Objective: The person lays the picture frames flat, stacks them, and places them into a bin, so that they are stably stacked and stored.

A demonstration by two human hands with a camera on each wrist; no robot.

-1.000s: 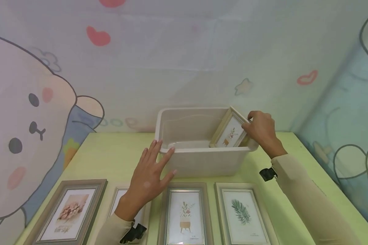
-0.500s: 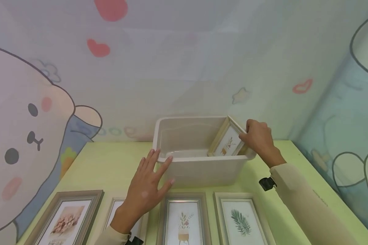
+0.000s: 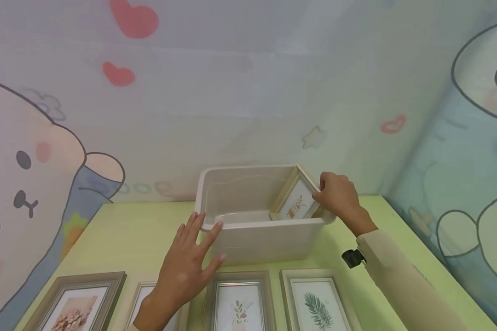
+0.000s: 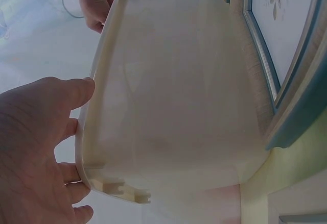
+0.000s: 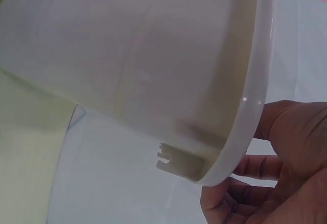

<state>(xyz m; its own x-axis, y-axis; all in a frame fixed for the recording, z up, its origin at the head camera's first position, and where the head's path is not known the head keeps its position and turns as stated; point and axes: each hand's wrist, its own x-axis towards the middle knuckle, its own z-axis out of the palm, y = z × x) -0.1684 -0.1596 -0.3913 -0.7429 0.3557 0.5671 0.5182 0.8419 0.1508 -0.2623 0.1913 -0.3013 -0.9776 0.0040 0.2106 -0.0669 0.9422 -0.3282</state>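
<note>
Your table is pale green, backed by a wall printed with cartoon animals and hearts. Toward the back stands a cream plastic bin, open-topped, its walls cloudy enough that you only half see through them. Along the near edge lie four framed pictures; all are cut off by the bottom of the head view, and your left forearm covers most of the second one.

Your left hand lies flat with fingers spread, its grip released, fingertips resting on the bin's front left corner at the rim. The left wrist view shows those fingers against the rim.

Your right hand has its grip clasped round the top right edge of a small picture frame. That frame is inside the bin at its right end, tilted and leaning toward the right wall. It has a light wooden border and a white print of a small plant; the bin's front wall hides its lower edge. The right wrist view shows only bin wall and fingers.
</note>
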